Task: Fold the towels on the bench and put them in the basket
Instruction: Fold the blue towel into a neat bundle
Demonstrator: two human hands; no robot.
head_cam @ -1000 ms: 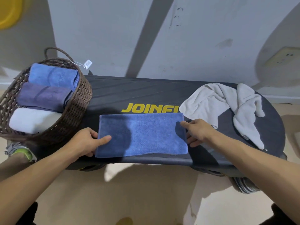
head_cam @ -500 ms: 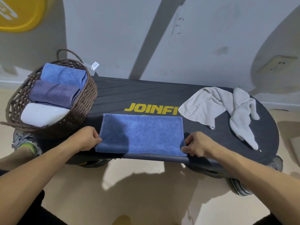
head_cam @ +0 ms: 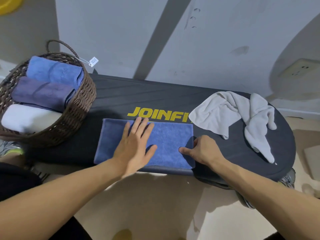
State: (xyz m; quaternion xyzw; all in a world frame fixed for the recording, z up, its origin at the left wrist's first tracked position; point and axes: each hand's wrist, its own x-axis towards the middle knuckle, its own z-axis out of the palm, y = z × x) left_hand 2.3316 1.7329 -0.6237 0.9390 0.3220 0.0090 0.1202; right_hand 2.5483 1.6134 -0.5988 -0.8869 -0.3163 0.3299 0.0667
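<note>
Pressing the soft, floppy blue towel (head_cam: pixel 169 135) flat with spread left hand (head_cam: pixel 135 144), the right hand (head_cam: pixel 202 149) pinches its edge, the best spot to grab.

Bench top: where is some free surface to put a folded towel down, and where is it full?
Bare bench runs behind the blue towel, from the basket to the white towel, and a small patch lies between basket and blue towel. The right end is crowded by the crumpled white towel; both hands, left and right, occupy the front.
</note>
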